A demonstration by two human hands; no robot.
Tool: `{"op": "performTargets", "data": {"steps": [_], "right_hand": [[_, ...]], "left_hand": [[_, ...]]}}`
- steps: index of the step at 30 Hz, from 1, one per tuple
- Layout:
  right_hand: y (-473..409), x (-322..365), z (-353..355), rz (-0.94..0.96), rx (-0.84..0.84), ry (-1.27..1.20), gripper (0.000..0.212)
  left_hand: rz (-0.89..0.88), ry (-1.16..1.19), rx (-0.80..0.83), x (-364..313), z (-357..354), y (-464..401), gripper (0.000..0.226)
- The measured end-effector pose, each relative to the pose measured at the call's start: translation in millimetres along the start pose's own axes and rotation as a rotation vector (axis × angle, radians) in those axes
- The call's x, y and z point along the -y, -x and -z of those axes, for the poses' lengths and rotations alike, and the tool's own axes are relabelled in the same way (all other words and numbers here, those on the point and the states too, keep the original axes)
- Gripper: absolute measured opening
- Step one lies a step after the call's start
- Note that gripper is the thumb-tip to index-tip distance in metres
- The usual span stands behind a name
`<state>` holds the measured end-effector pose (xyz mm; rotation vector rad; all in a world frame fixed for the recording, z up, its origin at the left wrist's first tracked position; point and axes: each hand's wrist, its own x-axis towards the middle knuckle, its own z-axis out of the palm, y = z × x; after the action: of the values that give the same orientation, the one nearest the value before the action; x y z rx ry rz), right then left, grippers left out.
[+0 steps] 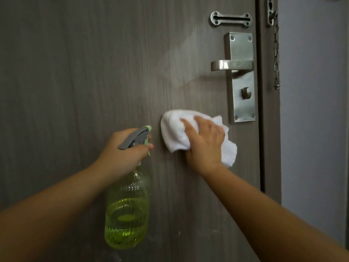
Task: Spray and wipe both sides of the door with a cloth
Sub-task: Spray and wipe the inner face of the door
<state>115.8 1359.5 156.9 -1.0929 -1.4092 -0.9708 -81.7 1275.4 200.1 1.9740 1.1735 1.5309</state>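
1. While the right hand (204,140) presses the white cloth (175,132) flat against the door (85,76), we read the step in hand as wiping this face, just below and left of the lock plate (240,95).
2. Right hand state: fingers spread over the bunched cloth, palm pushing it onto the wood; part of the cloth sticks out loose to the right of the hand.
3. Left hand (124,148) state: wrapped round the neck of the spray bottle (127,210), fingers at the trigger; nozzle aims at the door, near the cloth but apart from it.
4. Bottle is clear with yellow-green liquid, roughly half full by our guess.
5. To do this well, we'd keep flat, even pressure, overlap the strokes, and work up toward the pale hazy streak left of the lever handle (231,65), which looks like mist or wet film.
6. We'd also go round the lock plate edges and fold the loose flap in so it doesn't drag.
7. Hard to tell: whether the trigger is being squeezed right now; whether the streak is spray or glare.
8. Cut off: top and bottom of the door, so coverage so far can't be judged.
9. Hidden: the door's other side, not visible at all; we'd judge it as not yet checkable.
10. Dim light; door chain (276,53) on the frame at right is small but readable.
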Motion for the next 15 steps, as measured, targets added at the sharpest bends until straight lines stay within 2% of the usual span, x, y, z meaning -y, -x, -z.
{"op": "performTargets", "data": {"steps": [5,8,11,15], "right_hand": [[-70,9,19,-0.131,0.135,-0.008,0.071],[-95,14,22,-0.185,0.135,-0.022,0.067],[-89,16,19,-0.181,0.125,-0.051,0.066],[-49,20,7,-0.071,0.029,-0.085,0.066]], "left_hand": [[-0.032,0.008,-0.017,1,-2,-3,0.017],[-0.031,0.021,-0.038,4,-1,-9,0.010],[-0.032,0.048,-0.034,7,0,-12,0.011],[-0.053,0.021,-0.052,11,-2,-14,0.016]]}}
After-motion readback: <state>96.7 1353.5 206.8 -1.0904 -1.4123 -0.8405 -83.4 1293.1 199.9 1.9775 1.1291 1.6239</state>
